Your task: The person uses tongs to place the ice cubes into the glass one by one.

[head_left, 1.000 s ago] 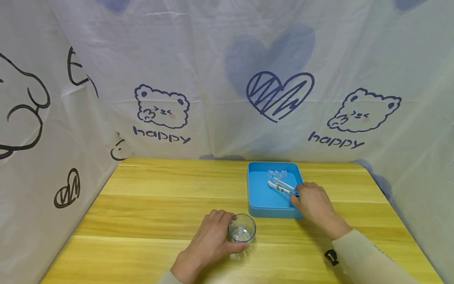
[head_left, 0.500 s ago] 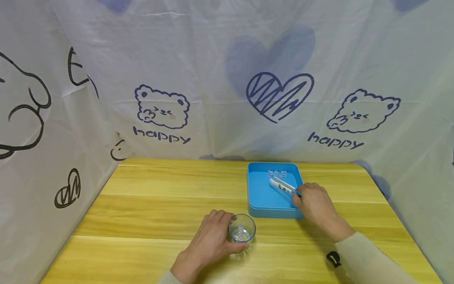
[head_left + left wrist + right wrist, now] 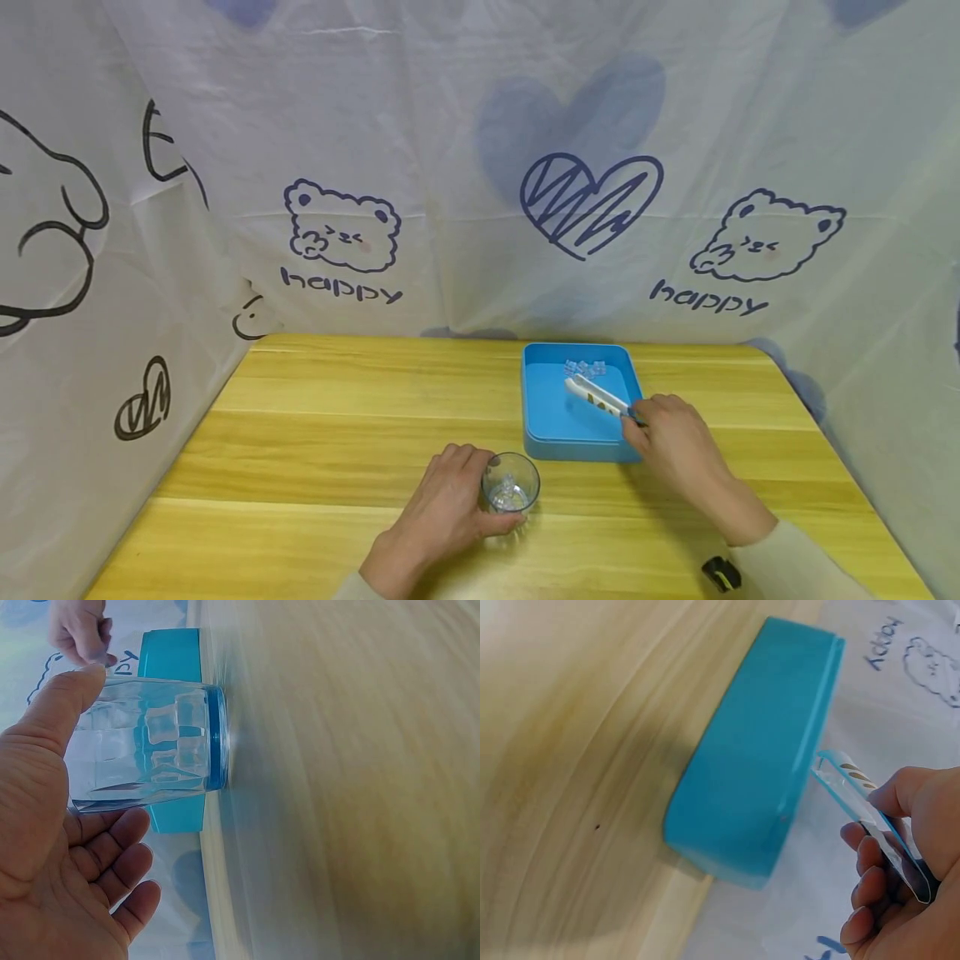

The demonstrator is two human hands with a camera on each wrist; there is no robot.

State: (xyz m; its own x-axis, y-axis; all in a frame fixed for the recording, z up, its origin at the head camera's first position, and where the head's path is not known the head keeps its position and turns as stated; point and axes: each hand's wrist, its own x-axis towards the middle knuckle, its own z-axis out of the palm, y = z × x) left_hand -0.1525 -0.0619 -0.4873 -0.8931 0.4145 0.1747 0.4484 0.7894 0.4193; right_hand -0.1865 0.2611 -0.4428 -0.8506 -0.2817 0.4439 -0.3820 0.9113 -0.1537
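My left hand (image 3: 442,508) holds a clear drinking glass (image 3: 511,493) upright on the table, thumb at the near side and fingers round the far side. Several clear cubes (image 3: 166,735) lie in its bottom. Over the blue tray (image 3: 581,450), my right hand (image 3: 678,442) grips white tongs (image 3: 600,397) with a leaf-like pattern. The tongs' tips overlap the tray's middle in the head view and stand above its rim in the right wrist view. I cannot tell whether a cube sits between them. More clear cubes (image 3: 585,368) lie at the tray's back.
The wooden table (image 3: 337,417) meets a white printed cloth (image 3: 450,167) at the back and sides. The tray stands beyond the glass, a little to its right. A black item (image 3: 722,574) shows beside the right sleeve (image 3: 787,558).
The tongs' arms have drawn closer together, and their tips have lifted. My right hand has shifted slightly right and toward me. The left hand and glass have stayed put.
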